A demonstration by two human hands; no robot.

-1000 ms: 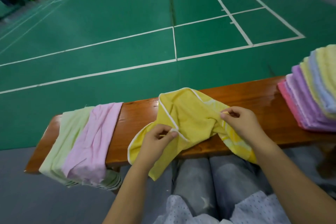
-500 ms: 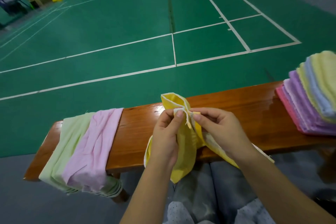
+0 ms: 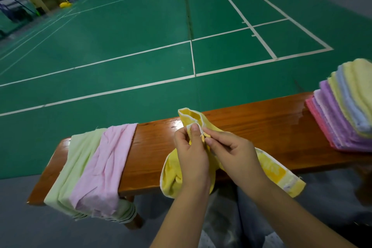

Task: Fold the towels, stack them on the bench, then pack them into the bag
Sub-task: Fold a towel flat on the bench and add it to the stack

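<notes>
A yellow towel (image 3: 271, 169) with white piping hangs bunched over the front edge of the wooden bench (image 3: 251, 127). My left hand (image 3: 191, 155) pinches its upper corners between thumb and fingers. My right hand (image 3: 231, 151) meets it and pinches the same gathered corners from the right. A pink towel (image 3: 104, 165) and a pale green towel (image 3: 74, 157) lie draped unfolded over the bench's left end. A stack of folded towels (image 3: 346, 110) in pink, purple, blue and yellow sits at the right end.
The bench stands at the edge of a green court floor (image 3: 141, 46) with white lines. My knees in grey trousers (image 3: 225, 217) are under the bench's front edge. Equipment and a yellow base (image 3: 64, 4) stand far off at the back left.
A second ago my hands held the yellow towel spread apart on the bench. They have come together, bringing its corners to meet, and the towel now hangs bunched.
</notes>
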